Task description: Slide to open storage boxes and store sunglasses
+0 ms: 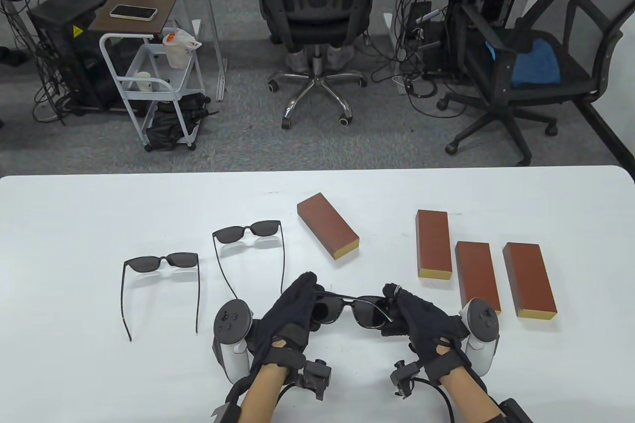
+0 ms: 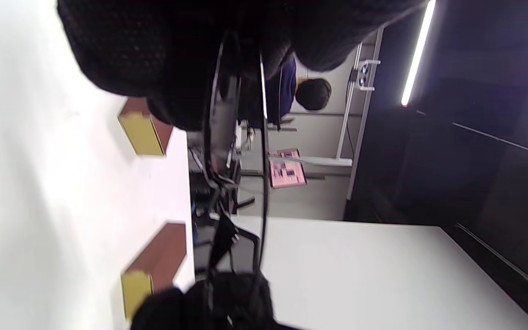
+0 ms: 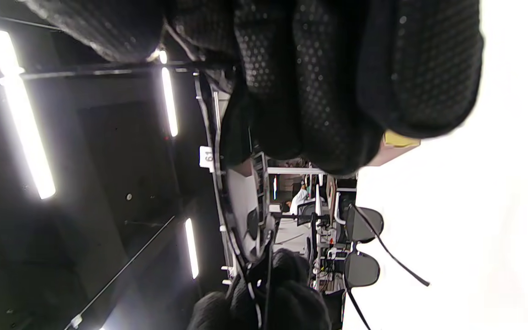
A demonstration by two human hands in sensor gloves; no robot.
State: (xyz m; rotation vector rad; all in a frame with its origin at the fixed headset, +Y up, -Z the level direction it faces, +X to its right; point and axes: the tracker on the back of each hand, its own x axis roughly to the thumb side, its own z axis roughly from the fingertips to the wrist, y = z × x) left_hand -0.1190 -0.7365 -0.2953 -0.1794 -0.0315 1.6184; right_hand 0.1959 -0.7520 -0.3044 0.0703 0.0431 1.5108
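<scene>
Left hand (image 1: 292, 314) and right hand (image 1: 412, 316) grip one pair of sunglasses (image 1: 349, 309) just above the table (image 1: 74, 205). Four storage boxes (image 1: 327, 226) appear closed; two pairs (image 1: 161, 262) await. Nothing stored yet.

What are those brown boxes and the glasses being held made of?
The brown rectangular boxes look like matte cardboard sleeves, with a yellowish inner tray showing at one end. The dark sunglasses, held by the left hand and right hand, seem glossy black plastic with tinted lenses.
</scene>
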